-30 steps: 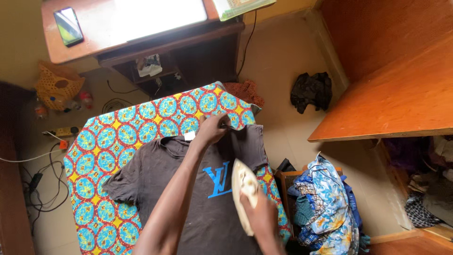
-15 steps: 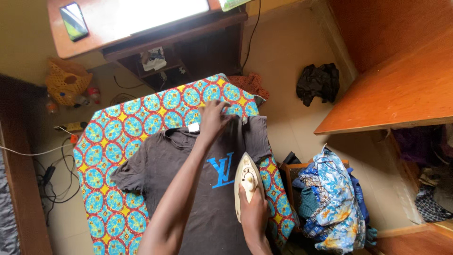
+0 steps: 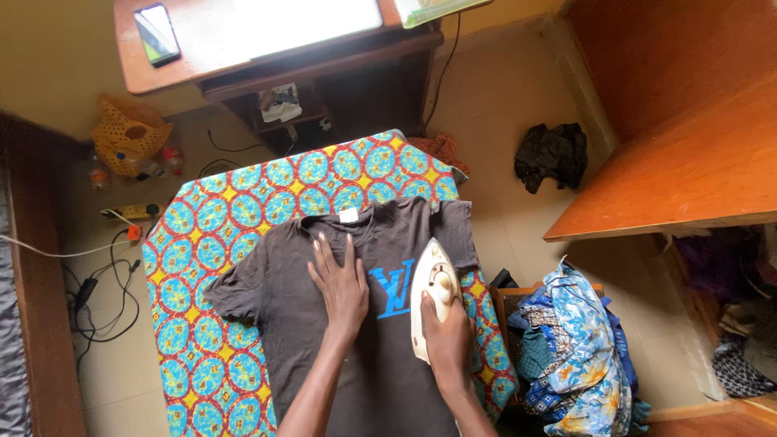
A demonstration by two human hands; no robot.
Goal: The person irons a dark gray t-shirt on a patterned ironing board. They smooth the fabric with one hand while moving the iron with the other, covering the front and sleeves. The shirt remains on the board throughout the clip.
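We've got our left hand (image 3: 341, 283) spread flat, fingers open, palm down on the chest of the shirt (image 3: 356, 316), prob. to pin the cloth taut so it doesn't bunch under the iron (image 3: 434, 295). Our right hand (image 3: 447, 340) is clenched round the iron's handle from behind, tip pointing toward the collar, soleplate down on the shirt's right side, just beside the blue print (image 3: 395, 289).

The shirt lies front up on a counter covered w/ a patterned cloth (image 3: 210, 243) of blue circles on red and yellow, likely padding for the heat. Collar faces away from us, 1 white tag at the neck, both short sleeves spread out to the sides. Fabric is dark grey-brown, a bit faded, w/ soft creases near the left sleeve; the lower hem is out of view.
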